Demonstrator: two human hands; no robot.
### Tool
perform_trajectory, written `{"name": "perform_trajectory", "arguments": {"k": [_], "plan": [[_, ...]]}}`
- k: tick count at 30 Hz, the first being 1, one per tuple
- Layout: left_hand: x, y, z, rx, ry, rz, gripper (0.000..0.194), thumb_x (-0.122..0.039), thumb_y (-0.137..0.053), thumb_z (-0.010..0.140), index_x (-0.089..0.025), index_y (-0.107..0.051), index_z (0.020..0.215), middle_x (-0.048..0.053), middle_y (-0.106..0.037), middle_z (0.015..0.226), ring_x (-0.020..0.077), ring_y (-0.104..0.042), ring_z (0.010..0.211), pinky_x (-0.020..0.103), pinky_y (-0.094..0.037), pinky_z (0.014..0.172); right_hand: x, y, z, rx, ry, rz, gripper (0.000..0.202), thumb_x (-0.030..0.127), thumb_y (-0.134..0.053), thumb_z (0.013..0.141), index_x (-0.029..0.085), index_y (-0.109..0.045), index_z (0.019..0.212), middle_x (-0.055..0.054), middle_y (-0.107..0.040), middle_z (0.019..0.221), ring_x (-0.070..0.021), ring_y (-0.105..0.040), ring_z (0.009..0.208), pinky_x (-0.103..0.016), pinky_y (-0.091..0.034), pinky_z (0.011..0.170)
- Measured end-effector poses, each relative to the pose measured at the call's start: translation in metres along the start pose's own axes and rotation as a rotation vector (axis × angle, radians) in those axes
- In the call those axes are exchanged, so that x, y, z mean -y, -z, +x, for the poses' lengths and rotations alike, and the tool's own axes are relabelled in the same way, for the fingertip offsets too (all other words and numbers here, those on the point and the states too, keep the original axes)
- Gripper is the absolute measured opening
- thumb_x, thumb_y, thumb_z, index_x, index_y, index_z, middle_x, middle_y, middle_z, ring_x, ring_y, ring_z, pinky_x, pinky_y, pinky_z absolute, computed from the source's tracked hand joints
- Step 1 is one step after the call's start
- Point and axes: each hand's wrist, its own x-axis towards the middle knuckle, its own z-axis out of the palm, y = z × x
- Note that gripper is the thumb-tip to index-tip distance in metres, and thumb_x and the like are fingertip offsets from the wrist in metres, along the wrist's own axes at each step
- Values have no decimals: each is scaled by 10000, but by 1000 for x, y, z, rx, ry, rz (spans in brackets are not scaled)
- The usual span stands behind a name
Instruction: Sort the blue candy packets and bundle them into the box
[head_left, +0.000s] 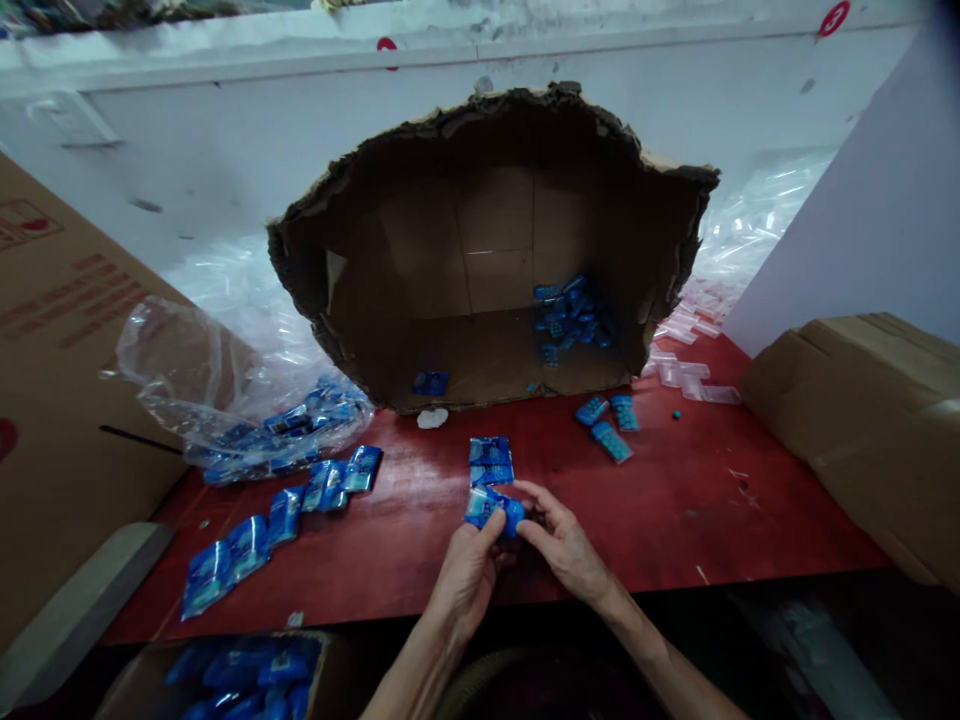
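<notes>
So from the head view, the left hand [466, 568] has its thumb and fingers pinching a small glossy blue plastic packet [484, 508], just above the near edge of the dark red tabletop [420, 555]. The right hand [574, 558] is at the packet's right end, thumb and fingertips curled around it; can't tell if they're really gripping. I'd call this the two-handed packet-handling step, and imo the next move calls for a steady left pinch while the right fingertips work that end.

Counts: one packet in hand, and a flat blue packet stack [491, 460] just beyond, maybe two overlapping. I get six in the overlapping blue packet row [285, 513] on the left. Three teal-filled clear little bottles [611, 441] lie right of centre, plus one tiny teal bead [676, 414]. One torn-edged brown cardboard box [427, 345] holds a lone blue packet [430, 382] and a blue bottle heap [574, 315] too jumbled to count.
</notes>
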Motion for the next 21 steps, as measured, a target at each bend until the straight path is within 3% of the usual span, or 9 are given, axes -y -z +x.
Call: {"name": "perform_trajectory", "arguments": {"k": [4,8,13,21], "plan": [[-3,2,0,-23,73,0,256,-324,-595,690,-138,-615,864,61,-670,736,141,-597,616,248,-433,566,1,0,-2,8,10,-11,455,188,-562,715,255,-461,1154,-9,-561,986,-154,-522,887,-293,-395,836],[-8,6,-3,106,195,-54,210,-269,-583,710,-134,-623,865,71,-679,789,166,-617,706,299,-454,682,-4,4,-3,33,-19,41,467,188,-561,714,259,-451,1162,4,-540,886,-134,-514,792,-266,-420,751],[-11,10,-5,192,189,-111,178,-201,-573,720,-136,-618,880,69,-679,834,176,-616,768,339,-442,761,1,10,-2,87,-6,30,462,174,-573,700,260,-474,1143,14,-532,858,-123,-491,764,-246,-411,722],[4,1,-3,-10,134,-99,274,-343,-590,693,-144,-600,881,77,-671,821,191,-606,794,307,-430,709,10,5,-6,90,-7,-24,421,202,-514,752,258,-453,1165,-3,-561,936,-148,-520,850,-281,-416,795]]}}
